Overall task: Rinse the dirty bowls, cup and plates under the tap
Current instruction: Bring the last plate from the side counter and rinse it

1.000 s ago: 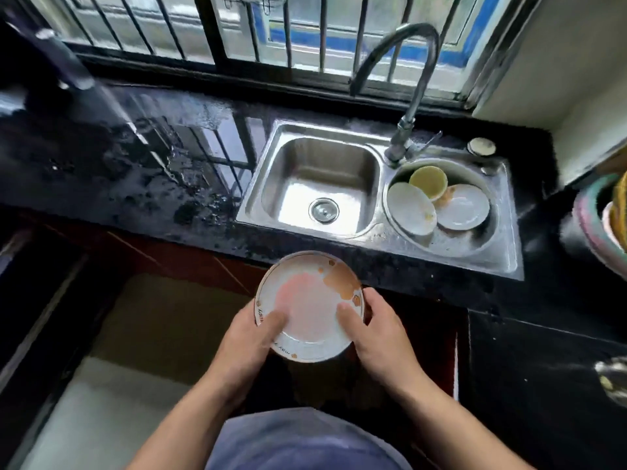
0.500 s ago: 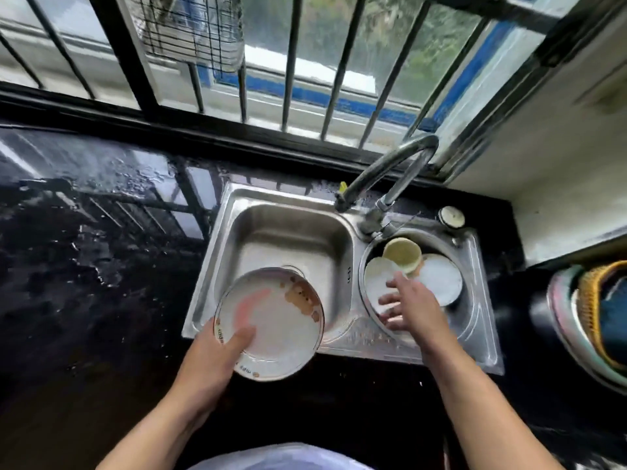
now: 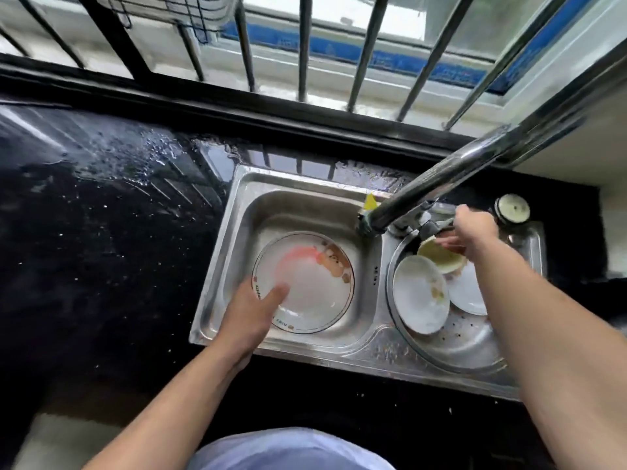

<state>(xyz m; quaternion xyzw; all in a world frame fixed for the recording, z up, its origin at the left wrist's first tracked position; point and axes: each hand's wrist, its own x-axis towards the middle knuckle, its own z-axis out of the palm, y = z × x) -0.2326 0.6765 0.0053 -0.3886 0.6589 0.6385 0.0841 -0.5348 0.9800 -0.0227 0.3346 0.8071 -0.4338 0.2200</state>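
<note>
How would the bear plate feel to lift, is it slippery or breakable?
The bear plate looks glazed and shiny, so it is probably stiff and slippery when wet. It seems ceramic, so it could chip against the steel sink. The left hand holds just one edge, thumb on top, so that grip may let it tip.

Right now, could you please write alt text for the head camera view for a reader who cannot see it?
A person's left hand holds a stained plate over the left basin of a steel double sink, while the right hand is at the base of the tap. The round right basin holds two white dishes and a yellowish cup.
</note>
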